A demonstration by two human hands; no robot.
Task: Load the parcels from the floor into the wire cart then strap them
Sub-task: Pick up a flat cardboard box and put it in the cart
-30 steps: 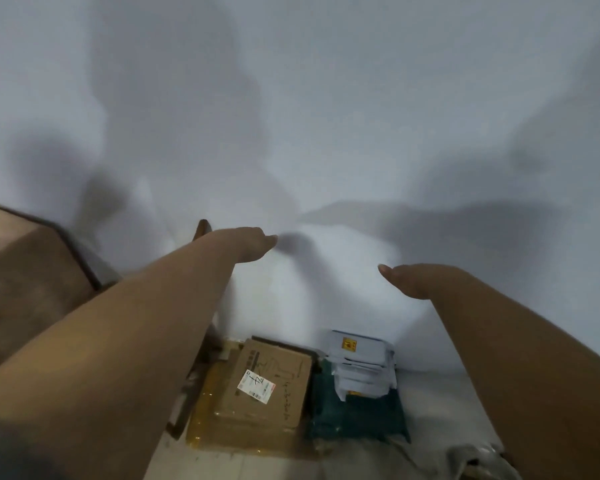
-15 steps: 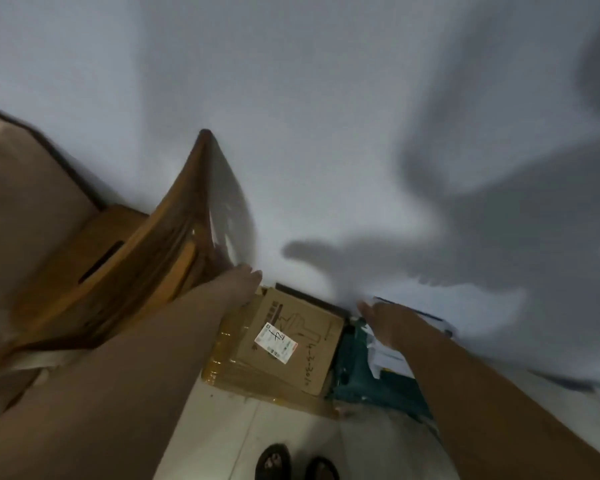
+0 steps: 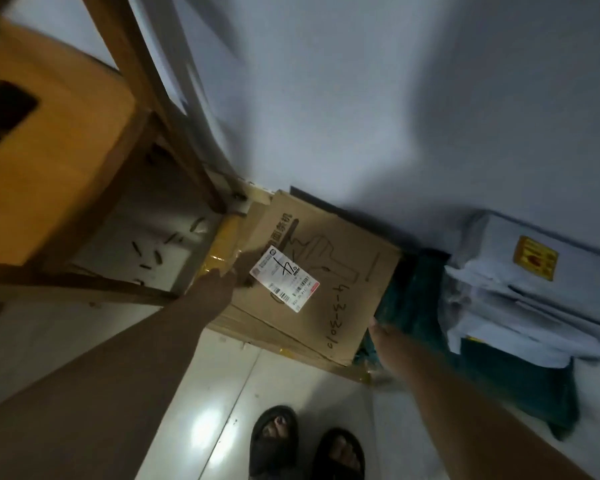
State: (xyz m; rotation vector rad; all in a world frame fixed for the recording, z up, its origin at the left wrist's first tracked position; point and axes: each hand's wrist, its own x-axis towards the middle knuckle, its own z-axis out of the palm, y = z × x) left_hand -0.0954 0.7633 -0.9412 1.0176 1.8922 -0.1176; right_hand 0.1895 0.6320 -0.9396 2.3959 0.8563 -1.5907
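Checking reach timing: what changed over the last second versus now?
Both hands came down from in front of the wall to the cardboard box on the floor: the left hand is at its left edge, the right hand at its right corner. Whether either grips yet can't be told. The camera tilted down, bringing the sandals into view. The box, the grey mail bags and the wooden chair stayed put.

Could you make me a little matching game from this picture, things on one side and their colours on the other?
Things:
1. cardboard box
2. shipping label
3. sandals
4. parcel under the grey mailers

Colours:
A. black
B. dark green
C. brown
D. white

Pairs: 1-C, 2-D, 3-A, 4-B
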